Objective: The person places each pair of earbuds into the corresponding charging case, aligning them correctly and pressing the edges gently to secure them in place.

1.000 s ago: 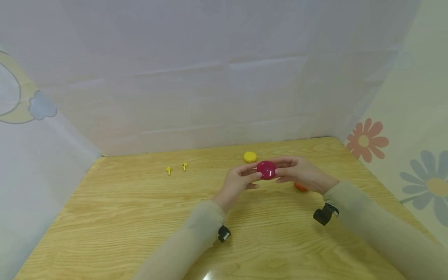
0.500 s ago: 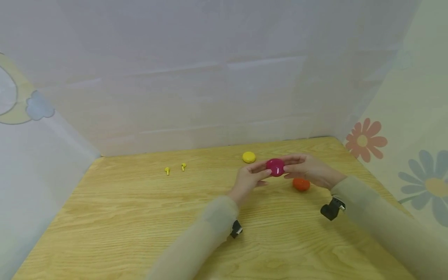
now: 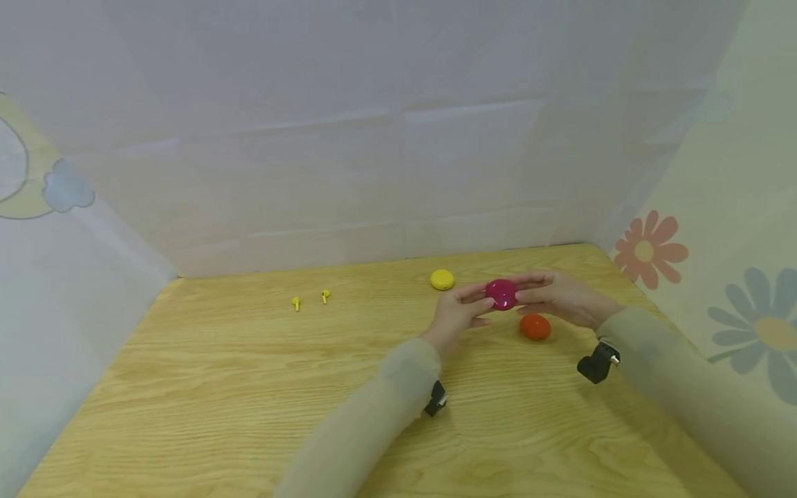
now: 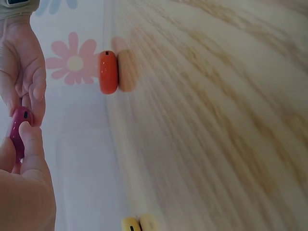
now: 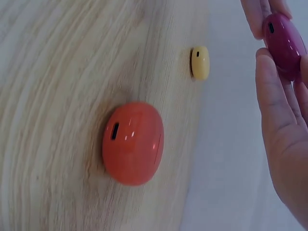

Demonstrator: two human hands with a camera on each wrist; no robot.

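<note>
My left hand [image 3: 456, 317] and right hand [image 3: 563, 299] hold a glossy magenta earbud case [image 3: 501, 294] between them, raised over the table. Thumb and fingers of each hand pinch one side of it, and its lid looks closed. In the right wrist view a small dark port shows on the magenta case [image 5: 285, 44]. Just below my right hand, an orange earbud case [image 3: 535, 327] rests on the tabletop. Farther back sits a yellow earbud case [image 3: 443, 279]. Two yellow earbuds, the left one [image 3: 296, 303] and the right one [image 3: 326, 297], lie apart at the back left.
The wooden table [image 3: 249, 387] meets a pale cloth backdrop [image 3: 349, 173] along its far edge. Side panels printed with flowers [image 3: 647, 250] and a moon stand at right and left. A small black camera [image 3: 599, 362] hangs from the right wrist.
Both hands, still gripping the magenta case, have shifted right and slightly toward the back. The orange case, partly hidden before, now shows fully. The yellow case and earbuds stay put.
</note>
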